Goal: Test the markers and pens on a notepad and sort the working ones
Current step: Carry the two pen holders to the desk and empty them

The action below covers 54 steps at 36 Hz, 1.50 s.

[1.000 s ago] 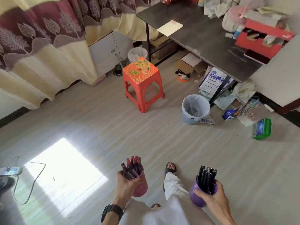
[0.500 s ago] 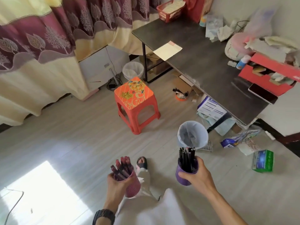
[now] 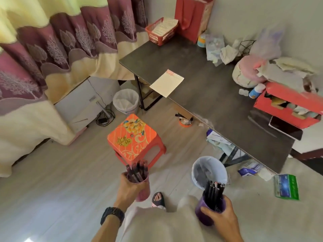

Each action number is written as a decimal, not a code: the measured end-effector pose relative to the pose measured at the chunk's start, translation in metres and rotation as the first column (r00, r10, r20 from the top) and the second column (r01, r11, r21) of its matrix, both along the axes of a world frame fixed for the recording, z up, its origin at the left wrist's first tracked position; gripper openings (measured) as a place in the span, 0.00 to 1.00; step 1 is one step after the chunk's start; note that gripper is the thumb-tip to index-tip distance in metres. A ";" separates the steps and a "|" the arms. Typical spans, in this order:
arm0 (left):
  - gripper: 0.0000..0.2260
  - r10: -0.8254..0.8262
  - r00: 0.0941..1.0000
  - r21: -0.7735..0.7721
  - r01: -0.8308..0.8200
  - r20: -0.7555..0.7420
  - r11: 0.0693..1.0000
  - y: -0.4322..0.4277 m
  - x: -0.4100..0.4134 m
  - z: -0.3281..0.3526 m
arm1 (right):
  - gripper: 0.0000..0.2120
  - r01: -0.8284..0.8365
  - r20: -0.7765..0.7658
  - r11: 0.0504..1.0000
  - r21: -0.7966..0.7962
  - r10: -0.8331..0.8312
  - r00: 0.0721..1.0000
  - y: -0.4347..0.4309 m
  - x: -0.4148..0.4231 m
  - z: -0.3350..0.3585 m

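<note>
Two cups held upright: left hand (image 3: pixel 128 190) fingers wrapped round pink perforated plastic cup (image 3: pixel 143 189) of dark red markers (image 3: pixel 137 172), right hand (image 3: pixel 222 218) gripping purple mesh cup (image 3: pixel 207 210) of black pens (image 3: pixel 214 193), cream paper notepad (image 3: pixel 167 83) lying well beyond both fingertips on dark grey desk (image 3: pixel 209 95).

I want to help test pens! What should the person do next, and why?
Probably carry both cups to the dark desk and set them beside the notepad: the left hand holds the pink cup, the right hand the purple cup, so neither is free to write.
</note>
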State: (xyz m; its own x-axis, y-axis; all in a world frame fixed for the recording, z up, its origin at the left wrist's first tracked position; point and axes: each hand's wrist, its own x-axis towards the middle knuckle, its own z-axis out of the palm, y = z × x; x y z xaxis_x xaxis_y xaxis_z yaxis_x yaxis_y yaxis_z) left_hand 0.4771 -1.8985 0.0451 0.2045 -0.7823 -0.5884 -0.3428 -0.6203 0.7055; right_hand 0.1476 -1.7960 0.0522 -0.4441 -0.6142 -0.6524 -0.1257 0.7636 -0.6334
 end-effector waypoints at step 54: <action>0.39 -0.608 0.786 0.111 0.618 -0.112 0.779 -0.640 -0.274 -0.001 | 0.40 0.333 0.149 0.937 -0.105 -0.316 0.937 -0.583 -0.114 -0.024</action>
State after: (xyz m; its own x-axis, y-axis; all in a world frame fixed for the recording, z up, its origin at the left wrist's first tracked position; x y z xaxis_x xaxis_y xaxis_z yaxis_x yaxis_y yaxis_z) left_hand 0.2032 -2.5390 0.0445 -0.3337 -0.6412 -0.6910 -0.6391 -0.3850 0.6659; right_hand 0.0332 -2.3792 0.0279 -0.5512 -0.5318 -0.6429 0.2033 0.6617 -0.7217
